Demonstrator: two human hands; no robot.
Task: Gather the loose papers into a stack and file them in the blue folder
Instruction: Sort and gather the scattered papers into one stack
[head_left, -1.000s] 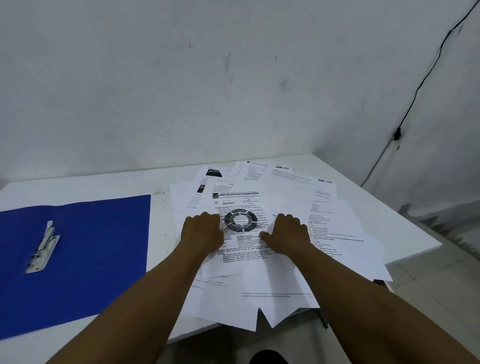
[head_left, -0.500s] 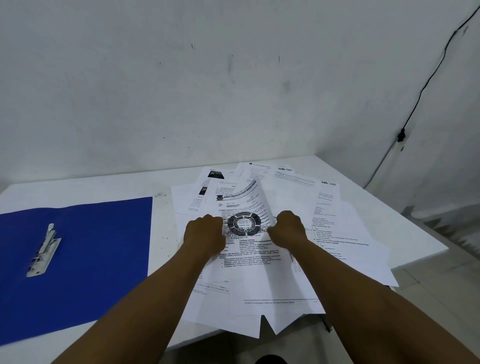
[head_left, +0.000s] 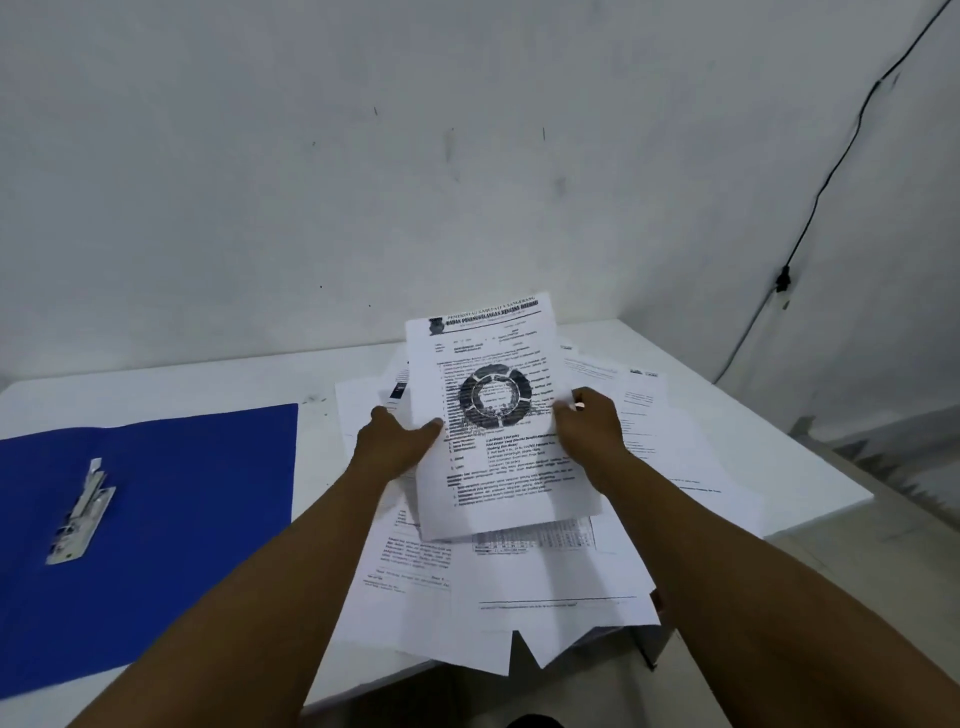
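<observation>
Left hand (head_left: 397, 441) and right hand (head_left: 589, 431) each gripping a side of the raised printed sheet (head_left: 493, 415) above the loose papers (head_left: 545, 597)

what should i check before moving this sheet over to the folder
1. Sheet with the ring diagram gripped at both side edges by left hand and right hand: ok.
2. Sheet raised off the loose papers: ok.
3. One sheet or several in the grip: cannot tell.
4. Blue folder lying open and flat on the table: ok.
5. Metal clip open to take paper: cannot tell.
6. Loose papers safely on the table: not ok, several overhang the near edge.
</observation>
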